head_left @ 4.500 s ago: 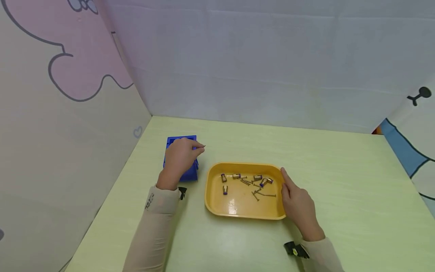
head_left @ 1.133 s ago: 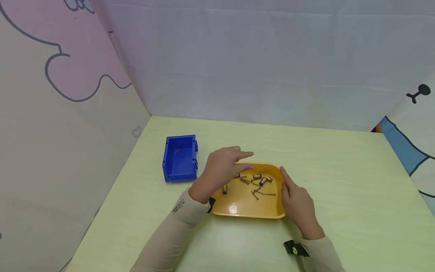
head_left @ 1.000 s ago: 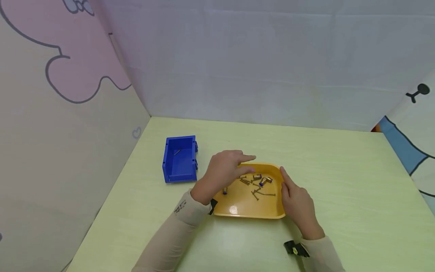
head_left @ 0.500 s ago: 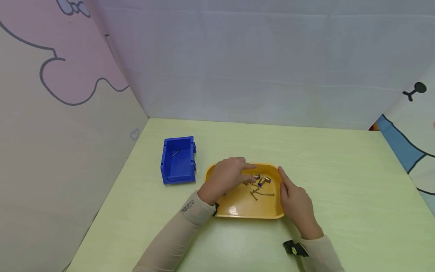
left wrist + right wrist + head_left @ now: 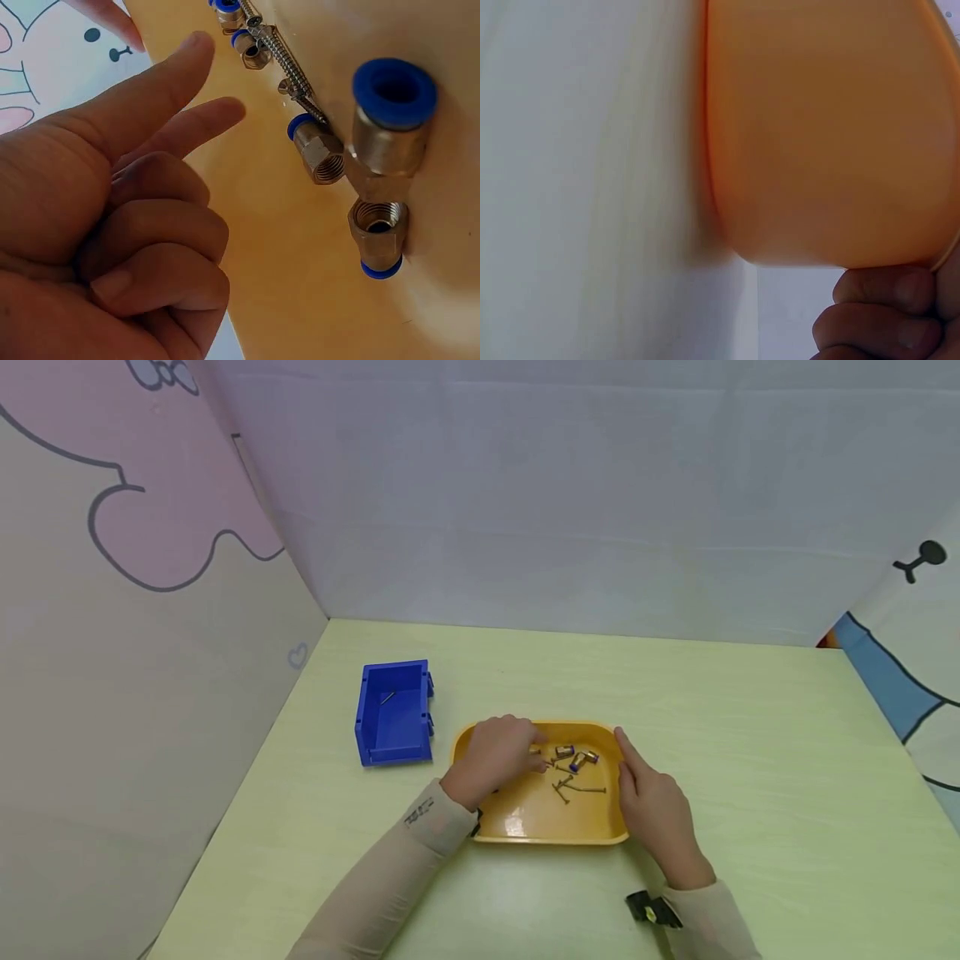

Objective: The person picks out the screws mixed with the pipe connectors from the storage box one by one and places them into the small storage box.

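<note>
Over the left half of a yellow tray (image 5: 555, 821), my left hand (image 5: 497, 760) reaches down with nothing visible in it. In the left wrist view, its thumb (image 5: 176, 75) and index finger (image 5: 202, 124) stretch out with a gap between them; the other fingers are curled. Near them lie several metal screws (image 5: 289, 64) and push-in fittings (image 5: 322, 154) with blue collars. More screws (image 5: 588, 790) and fittings (image 5: 564, 751) lie in the tray's right half. My right hand (image 5: 660, 818) grips the tray's right edge, fingers curled against its outside (image 5: 832, 150). The left hand hides some pieces.
A blue bin (image 5: 401, 727) stands left of the tray, with one thin screw (image 5: 387, 697) inside. Both sit on a pale green table (image 5: 720, 718). A grey wall panel (image 5: 540, 510) closes the back, and a printed panel (image 5: 150, 693) the left side.
My left hand has left the blue bin, where a screw now shows, and moved right over the tray. It then lowered, and thumb and index finger drew nearer the pieces. The right hand stayed put.
</note>
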